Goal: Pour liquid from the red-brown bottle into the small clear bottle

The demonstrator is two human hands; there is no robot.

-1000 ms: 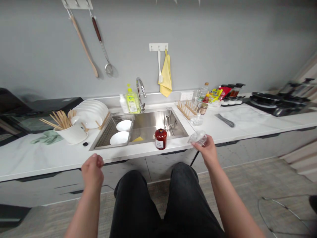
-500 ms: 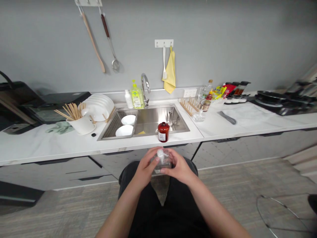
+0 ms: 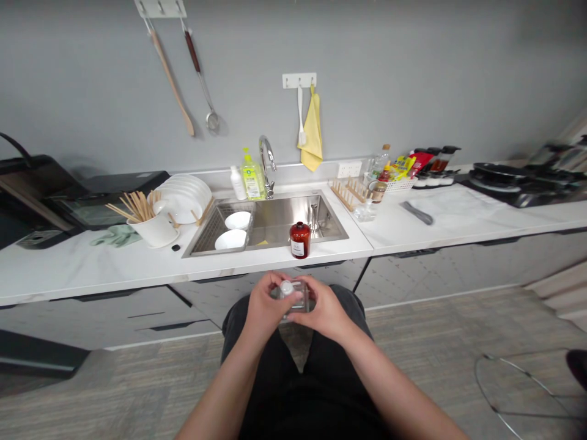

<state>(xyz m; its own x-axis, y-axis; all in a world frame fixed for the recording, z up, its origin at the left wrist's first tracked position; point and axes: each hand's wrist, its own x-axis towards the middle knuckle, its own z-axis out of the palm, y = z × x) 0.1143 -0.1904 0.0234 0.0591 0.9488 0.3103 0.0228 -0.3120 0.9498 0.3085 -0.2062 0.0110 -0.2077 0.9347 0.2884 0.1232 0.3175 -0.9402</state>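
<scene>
In front of my lap, below the counter edge, I hold a clear square pump bottle (image 3: 300, 304) with a white pump top (image 3: 287, 287). My left hand (image 3: 266, 308) is closed around its left side, thumb laid across near the pump. On the other side my right hand (image 3: 323, 310) grips the bottle, thumb along its near face. Fingers hide part of the bottle, and I cannot make out whether it contains anything. Just beyond it, a brown-red bottle (image 3: 300, 235) with a white label and no pump stands at the sink's front edge.
A steel sink (image 3: 279, 220) holds a rack with white bowls (image 3: 230, 239). Yellow-green soap (image 3: 252, 180) stands by the faucet (image 3: 266, 165). Chopsticks in a white holder (image 3: 153, 231) and plates (image 3: 183, 195) are left; a wooden rack (image 3: 343, 195) and grey tongs-like utensil (image 3: 417, 212) sit right.
Both hands have shifted slightly left in view with the pump bottle, which now appears turned or tilted a little differently. The view itself has also moved slightly. The brown-red bottle stays at the sink's edge.
</scene>
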